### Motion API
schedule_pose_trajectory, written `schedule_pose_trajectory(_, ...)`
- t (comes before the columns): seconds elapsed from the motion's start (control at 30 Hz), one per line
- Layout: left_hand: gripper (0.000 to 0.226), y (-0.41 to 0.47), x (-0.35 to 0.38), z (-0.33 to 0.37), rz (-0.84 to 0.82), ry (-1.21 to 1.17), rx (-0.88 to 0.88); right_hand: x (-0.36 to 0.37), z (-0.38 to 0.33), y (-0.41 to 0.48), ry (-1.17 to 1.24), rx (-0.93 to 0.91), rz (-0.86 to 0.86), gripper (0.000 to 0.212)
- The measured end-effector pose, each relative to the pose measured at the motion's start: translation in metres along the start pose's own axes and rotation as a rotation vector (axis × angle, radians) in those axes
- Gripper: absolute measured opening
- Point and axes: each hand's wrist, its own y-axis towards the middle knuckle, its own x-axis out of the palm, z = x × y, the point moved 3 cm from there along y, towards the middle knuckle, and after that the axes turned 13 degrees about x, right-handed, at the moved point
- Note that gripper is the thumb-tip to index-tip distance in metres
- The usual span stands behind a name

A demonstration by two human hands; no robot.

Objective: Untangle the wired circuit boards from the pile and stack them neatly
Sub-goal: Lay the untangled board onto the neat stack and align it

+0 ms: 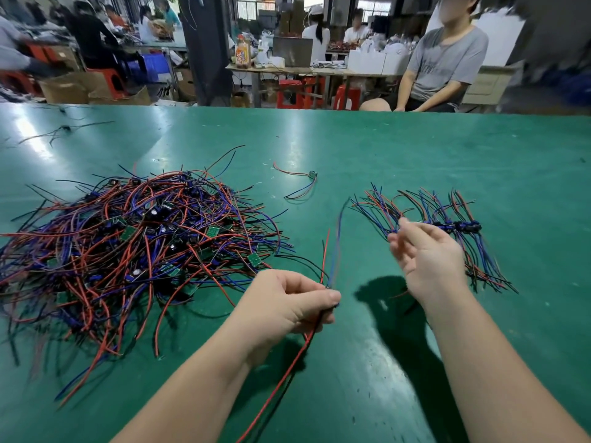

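A big tangled pile (137, 244) of small green circuit boards with red, blue and black wires covers the left of the green table (383, 148). My left hand (287, 302) grips one wired board (326, 276); its red and blue wires stick up and its red and black wires hang down toward me. My right hand (422, 254) hovers, blurred, with loosely spread fingers just left of the sorted stack (454, 225), whose boards lie in a row with wires fanned out. I cannot tell whether it touches the stack.
A single wired board (311, 175) lies alone behind the two groups. Loose black wires (60, 131) lie at the far left. A person in a grey shirt (444, 59) sits beyond the table's far edge, with red stools and workbenches behind.
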Motion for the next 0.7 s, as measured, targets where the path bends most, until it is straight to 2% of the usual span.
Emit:
schedule_pose_trajectory(0.03,0.011,0.002,-0.002,0.0,0.063,-0.021,0.031,0.005,0.005,-0.006,-0.135,-0.011,-0.04,0.016)
schedule_pose_trajectory(0.17,0.03,0.008,-0.008,-0.003,0.275,-0.064,0.174,0.038,0.036,-0.036,-0.686,-0.099,-0.449,0.011)
schedule_pose_trajectory(0.23,0.023,0.009,-0.01,-0.005,0.299,-0.054,0.23,0.046,0.041,-0.046,-0.866,-0.264,-0.487,0.009)
schedule_pose_trajectory(0.3,0.002,0.01,-0.011,-0.003,0.286,-0.022,0.288,0.048,0.04,-0.049,-0.941,-0.391,-0.435,0.009)
schedule_pose_trajectory(0.37,0.018,0.011,-0.01,-0.002,0.278,0.062,0.345,0.048,0.037,-0.05,-0.945,-0.42,-0.403,0.011)
schedule_pose_trajectory(0.43,0.026,0.012,-0.007,0.0,0.223,0.095,0.359,0.048,0.031,-0.048,-0.96,-0.406,-0.379,0.015)
schedule_pose_trajectory(0.5,0.032,0.011,-0.003,-0.001,0.161,0.197,0.414,0.046,0.016,-0.038,-0.999,-0.419,-0.287,0.019)
schedule_pose_trajectory(0.6,0.031,0.009,-0.003,-0.003,0.075,0.722,0.589,0.034,-0.022,-0.008,-1.046,-0.498,0.006,0.013)
schedule_pose_trajectory(0.7,0.045,0.011,-0.003,-0.014,-0.086,1.051,0.583,0.015,-0.058,0.024,-1.178,-0.593,0.307,0.017)
